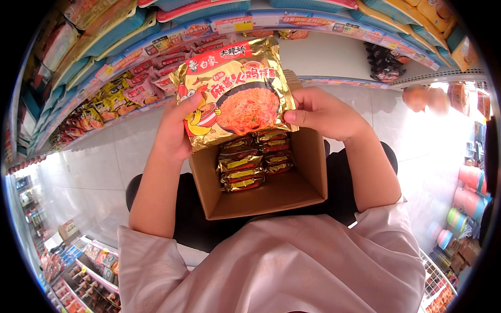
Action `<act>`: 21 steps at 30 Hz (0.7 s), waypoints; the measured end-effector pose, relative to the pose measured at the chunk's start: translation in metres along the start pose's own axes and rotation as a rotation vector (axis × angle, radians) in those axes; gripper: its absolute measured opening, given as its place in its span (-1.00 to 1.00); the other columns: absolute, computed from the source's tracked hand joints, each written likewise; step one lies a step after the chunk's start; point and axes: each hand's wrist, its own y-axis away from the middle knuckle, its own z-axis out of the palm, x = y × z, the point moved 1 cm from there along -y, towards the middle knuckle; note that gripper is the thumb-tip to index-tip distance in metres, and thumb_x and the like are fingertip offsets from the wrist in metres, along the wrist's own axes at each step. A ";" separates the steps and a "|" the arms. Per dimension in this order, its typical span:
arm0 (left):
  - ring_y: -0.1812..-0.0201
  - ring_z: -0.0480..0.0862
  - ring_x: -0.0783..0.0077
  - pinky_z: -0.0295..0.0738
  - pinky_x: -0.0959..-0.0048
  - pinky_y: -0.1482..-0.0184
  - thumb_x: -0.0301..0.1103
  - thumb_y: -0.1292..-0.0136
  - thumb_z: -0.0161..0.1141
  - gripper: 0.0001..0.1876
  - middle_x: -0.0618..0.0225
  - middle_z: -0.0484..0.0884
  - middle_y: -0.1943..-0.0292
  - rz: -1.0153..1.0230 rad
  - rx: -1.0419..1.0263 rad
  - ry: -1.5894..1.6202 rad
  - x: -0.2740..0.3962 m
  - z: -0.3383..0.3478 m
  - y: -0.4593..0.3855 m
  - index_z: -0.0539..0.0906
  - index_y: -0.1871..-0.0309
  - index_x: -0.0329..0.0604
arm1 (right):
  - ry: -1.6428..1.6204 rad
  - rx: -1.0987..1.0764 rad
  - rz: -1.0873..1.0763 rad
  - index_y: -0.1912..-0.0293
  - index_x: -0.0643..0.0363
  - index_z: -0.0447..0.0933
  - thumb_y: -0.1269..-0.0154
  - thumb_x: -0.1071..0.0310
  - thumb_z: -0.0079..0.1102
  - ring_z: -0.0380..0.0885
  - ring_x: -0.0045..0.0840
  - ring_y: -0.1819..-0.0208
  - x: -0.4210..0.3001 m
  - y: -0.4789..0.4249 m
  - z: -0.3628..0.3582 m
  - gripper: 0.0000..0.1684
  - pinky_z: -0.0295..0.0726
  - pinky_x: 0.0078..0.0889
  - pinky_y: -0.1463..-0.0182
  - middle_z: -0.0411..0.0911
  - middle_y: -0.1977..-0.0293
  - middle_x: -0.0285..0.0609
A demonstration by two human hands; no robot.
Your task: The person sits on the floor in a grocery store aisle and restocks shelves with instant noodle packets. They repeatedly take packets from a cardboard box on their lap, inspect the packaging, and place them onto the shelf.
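Note:
A gold and red packet of instant noodles (242,94) is held up between both hands, its printed front facing me. My left hand (176,125) grips its left edge, thumb on the front. My right hand (325,113) pinches the lower right edge between thumb and fingers. Below the packet, an open cardboard box (274,195) sits between my knees. Stacked gold noodle packets (242,172) stand in two columns inside it, towards its far side. The held packet hides the far part of the box.
Ahead, a lower shelf (332,62) carries pink and yellow noodle packets (137,86) at left and black packets (385,62) at right. An upper shelf edge (289,19) with price tags overhangs it. Stacked plastic tubs (467,195) stand far right; a goods rack (90,270) is behind left.

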 end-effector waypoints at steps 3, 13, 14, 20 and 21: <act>-0.10 0.72 0.21 0.70 0.21 -0.10 -0.40 -0.36 0.27 -0.51 0.06 0.65 -0.16 0.005 -0.027 -0.026 -0.003 -0.004 0.001 0.45 -0.31 -0.36 | -0.047 0.093 0.020 -0.19 0.22 0.48 -0.47 0.26 0.22 0.54 -0.71 0.09 0.000 0.000 0.002 -0.60 0.52 -0.58 -0.01 0.62 0.08 -0.34; -0.08 0.72 0.31 0.66 0.25 -0.13 -0.40 -0.41 0.24 -0.56 0.18 0.66 -0.13 0.001 -0.076 -0.122 -0.025 0.008 0.004 0.47 -0.30 -0.29 | -0.463 0.220 -0.098 -0.28 0.28 0.38 -0.28 0.32 0.43 0.61 -0.49 -0.09 0.002 -0.011 0.028 -0.34 0.56 -0.32 -0.23 0.60 -0.10 -0.14; -0.07 0.72 0.32 0.66 0.26 -0.12 -0.38 -0.44 0.21 -0.60 0.20 0.67 -0.13 0.022 -0.058 -0.060 -0.026 0.009 0.002 0.49 -0.27 -0.29 | -0.459 0.243 -0.096 -0.27 0.28 0.39 -0.27 0.33 0.44 0.61 -0.49 -0.08 0.003 -0.011 0.026 -0.35 0.56 -0.32 -0.22 0.61 -0.08 -0.14; 0.06 0.72 0.48 0.67 0.38 -0.02 -0.29 -0.54 0.10 -0.77 0.32 0.71 0.02 0.117 -0.035 -0.189 -0.016 0.002 -0.004 0.60 -0.05 -0.27 | -0.412 0.322 -0.071 -0.21 0.31 0.42 -0.24 0.37 0.46 0.64 -0.49 -0.03 0.004 -0.007 0.017 -0.38 0.60 -0.34 -0.15 0.64 -0.04 -0.11; 0.08 0.72 0.50 0.67 0.40 0.01 -0.29 -0.54 0.10 -0.78 0.34 0.72 0.06 0.121 -0.018 -0.262 -0.015 -0.002 -0.004 0.62 -0.01 -0.26 | -0.415 0.320 -0.073 -0.21 0.32 0.42 -0.23 0.38 0.46 0.65 -0.50 -0.01 0.004 -0.008 0.017 -0.38 0.62 -0.36 -0.12 0.64 -0.03 -0.11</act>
